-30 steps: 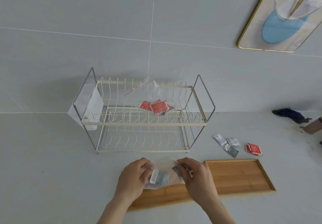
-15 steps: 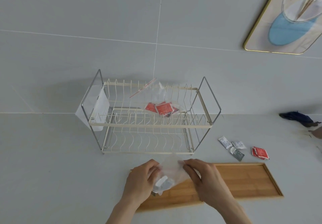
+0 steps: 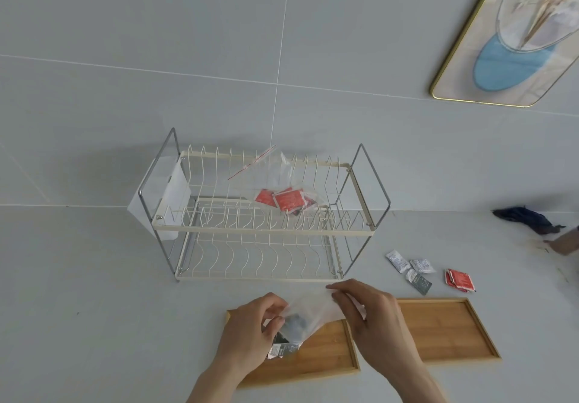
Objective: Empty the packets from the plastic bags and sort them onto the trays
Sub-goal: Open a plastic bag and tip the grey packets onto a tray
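Since earlier, plastic bag [image 3: 308,310] tipped; both hands [image 3: 250,330] [image 3: 366,315] pinch it, packets [image 3: 282,348] spilling below onto tray [image 3: 326,362]; next, sorting

clear bag [image 3: 308,310] tilted, packets [image 3: 283,347] spilling onto tray [image 3: 326,360]

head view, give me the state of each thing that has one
held bag: tipped over the left tray, packets spilling out
rack bag: on the upper shelf, red packets inside
left tray: packets landing on it
right tray: bare
left hand: gripping bag
right hand: gripping bag
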A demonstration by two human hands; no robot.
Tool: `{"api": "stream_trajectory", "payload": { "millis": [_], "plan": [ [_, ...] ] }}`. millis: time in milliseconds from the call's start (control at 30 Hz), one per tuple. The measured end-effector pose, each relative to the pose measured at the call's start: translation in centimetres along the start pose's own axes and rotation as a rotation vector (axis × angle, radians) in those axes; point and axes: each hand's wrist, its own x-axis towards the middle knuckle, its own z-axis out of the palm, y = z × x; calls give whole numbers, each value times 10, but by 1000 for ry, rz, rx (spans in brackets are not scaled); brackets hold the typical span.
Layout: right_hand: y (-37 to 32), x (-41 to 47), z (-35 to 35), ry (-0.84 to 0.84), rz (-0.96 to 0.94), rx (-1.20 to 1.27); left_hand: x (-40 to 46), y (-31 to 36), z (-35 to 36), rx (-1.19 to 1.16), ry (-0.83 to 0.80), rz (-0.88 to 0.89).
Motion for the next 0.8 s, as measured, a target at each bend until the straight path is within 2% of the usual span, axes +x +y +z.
{"api": "stream_trajectory", "payload": {
  "millis": [167, 567, 667, 800],
  "plan": [
    [4, 0, -8, -42, 30, -31, -1, 1, 5, -6, -58, -2],
    [14, 9, -34, 89, 161, -24, -3, 5, 12, -71, -86, -53],
    [17, 11, -36, 94, 310, 199, -5, 4, 11, -181, -112, -112],
    [11, 10, -35, 47, 489, 570, -7, 10, 6, -472, -184, -246]
  ]
}}
